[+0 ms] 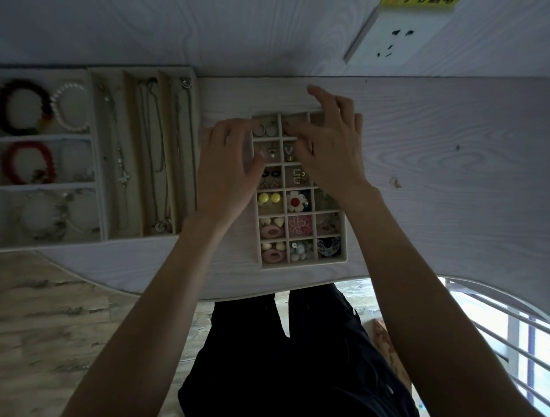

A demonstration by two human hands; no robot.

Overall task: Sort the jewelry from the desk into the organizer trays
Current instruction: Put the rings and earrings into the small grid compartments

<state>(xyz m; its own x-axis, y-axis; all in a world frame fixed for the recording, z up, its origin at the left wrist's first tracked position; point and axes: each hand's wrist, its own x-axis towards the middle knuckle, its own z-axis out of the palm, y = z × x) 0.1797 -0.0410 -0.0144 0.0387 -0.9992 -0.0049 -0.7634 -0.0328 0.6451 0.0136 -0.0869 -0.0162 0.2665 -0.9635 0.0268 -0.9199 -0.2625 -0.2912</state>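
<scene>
White desk (431, 166): both hands hovering over grid tray (345, 238); left hand (229, 166) relaxed, right hand (330, 148) w/ fingers curling, grasp unclear.

No text, number or brand can be read anywhere in the view. The one candidate is a yellow label (418, 2) at the top edge, above the white wall socket plate (398, 35); it carries dark characters, but they are cut off by the frame and too blurred to make out. The socket plate itself shows only its pin slots.
</scene>
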